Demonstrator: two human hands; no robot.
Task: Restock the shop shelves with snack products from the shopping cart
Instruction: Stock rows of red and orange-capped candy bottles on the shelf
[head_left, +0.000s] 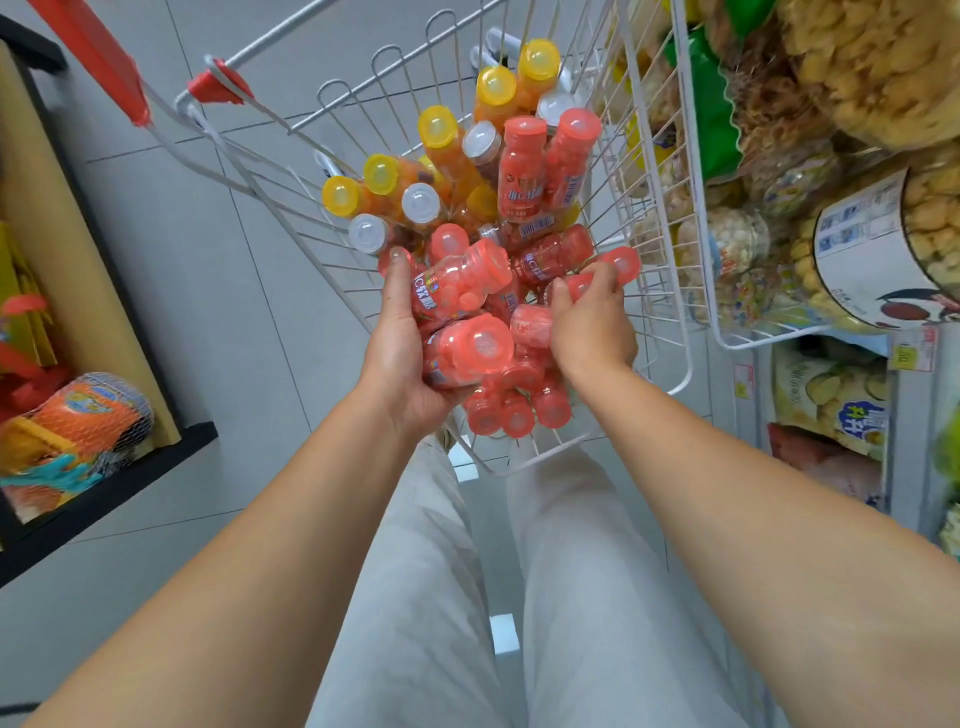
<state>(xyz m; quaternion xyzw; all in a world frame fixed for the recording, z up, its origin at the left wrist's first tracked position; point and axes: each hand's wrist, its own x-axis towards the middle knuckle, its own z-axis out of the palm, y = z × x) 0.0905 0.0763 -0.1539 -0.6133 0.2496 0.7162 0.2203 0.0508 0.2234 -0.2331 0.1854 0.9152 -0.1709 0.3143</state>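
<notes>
Pink bottles (460, 283) filled the left hand's (402, 353) curled grip, the right hand (592, 325) pinched another, and yellow-capped bottles (439, 127) lay beyond both in the cart (215, 85), so restocking looked far from finished.

We see our left hand (400, 358) and right hand (589, 322) side by side in the cart (690, 364). A bottle pile (462, 312) rests on the left palm, and a single bottle (579, 286) lies under the right fingers. Upright bottles (439, 130) stand beyond both hands, and a wire basket (698, 208) hangs right of the right hand.
</notes>
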